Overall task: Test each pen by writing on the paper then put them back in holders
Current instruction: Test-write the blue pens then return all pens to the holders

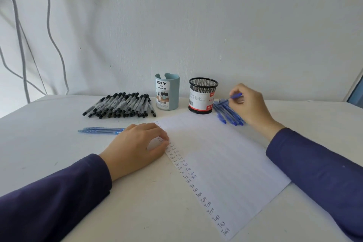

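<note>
A lined sheet of paper (222, 155) lies on the white table, with a column of "Test" words down its left side. My left hand (137, 147) rests on the paper's left edge, fingers loosely curled, holding nothing. My right hand (249, 104) pinches a blue pen (235, 96) above a pile of blue pens (227, 113) at the paper's far right corner. A pale blue holder (167, 92) and a black mesh holder (203, 95) stand at the back; no pens stick out of either. A heap of black-capped pens (119, 105) lies left of the blue holder.
Two blue pens (100, 130) lie side by side on the table just left of my left hand. White cables (53, 39) hang down the wall at the far left. The wall stands close behind the holders.
</note>
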Action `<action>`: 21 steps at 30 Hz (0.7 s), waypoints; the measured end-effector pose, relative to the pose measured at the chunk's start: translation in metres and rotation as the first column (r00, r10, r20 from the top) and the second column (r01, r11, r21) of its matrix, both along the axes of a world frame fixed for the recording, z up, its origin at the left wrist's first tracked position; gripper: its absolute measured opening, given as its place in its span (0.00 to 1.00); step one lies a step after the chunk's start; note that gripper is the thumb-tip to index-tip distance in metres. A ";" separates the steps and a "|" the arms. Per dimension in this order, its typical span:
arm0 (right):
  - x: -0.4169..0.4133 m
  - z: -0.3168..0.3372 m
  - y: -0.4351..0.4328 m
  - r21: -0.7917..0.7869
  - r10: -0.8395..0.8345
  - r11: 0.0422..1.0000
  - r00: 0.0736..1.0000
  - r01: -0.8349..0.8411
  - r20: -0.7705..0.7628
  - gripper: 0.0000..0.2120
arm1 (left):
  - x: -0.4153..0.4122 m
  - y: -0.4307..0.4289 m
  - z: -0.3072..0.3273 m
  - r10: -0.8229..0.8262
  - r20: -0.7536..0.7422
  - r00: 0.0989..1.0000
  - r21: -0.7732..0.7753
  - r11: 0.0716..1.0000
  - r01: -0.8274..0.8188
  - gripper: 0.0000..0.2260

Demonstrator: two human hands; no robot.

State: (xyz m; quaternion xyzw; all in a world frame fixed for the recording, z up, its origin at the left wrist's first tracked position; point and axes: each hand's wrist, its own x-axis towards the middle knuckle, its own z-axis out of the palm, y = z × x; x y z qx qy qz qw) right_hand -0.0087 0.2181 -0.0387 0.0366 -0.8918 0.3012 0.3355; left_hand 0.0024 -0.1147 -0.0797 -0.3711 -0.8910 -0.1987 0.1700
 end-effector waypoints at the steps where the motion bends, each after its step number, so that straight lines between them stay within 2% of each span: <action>1: -0.001 -0.005 0.000 0.112 0.003 0.994 1.000 -0.006 0.023 0.07 | 0.000 -0.001 0.001 0.024 -0.029 0.999 -0.002 1.000 -0.024 0.21; 4: -0.001 -0.016 -0.001 0.328 -0.070 0.944 0.990 0.025 0.126 0.03 | -0.005 -0.008 0.007 0.101 -0.107 0.989 -0.007 0.995 -0.102 0.22; 7: 0.000 -0.019 -0.004 0.436 -0.144 0.895 0.986 0.092 0.086 0.14 | -0.021 -0.025 0.018 0.114 -0.079 0.990 -0.066 0.991 -0.119 0.26; 10: 0.008 -0.013 -0.009 0.447 -0.160 0.885 0.987 0.130 0.031 0.19 | -0.039 -0.051 0.026 0.031 0.060 0.998 -0.019 0.999 -0.030 0.24; 14: 0.023 0.003 -0.032 0.397 -0.173 0.911 0.976 0.108 0.131 0.17 | -0.053 -0.079 0.036 0.086 0.180 0.980 -0.064 0.995 -0.075 0.07; 21: 0.060 0.000 -0.060 0.478 -0.040 0.876 0.978 -0.064 0.205 0.11 | -0.064 -0.087 0.032 0.090 0.093 0.992 -0.068 0.994 -0.084 0.07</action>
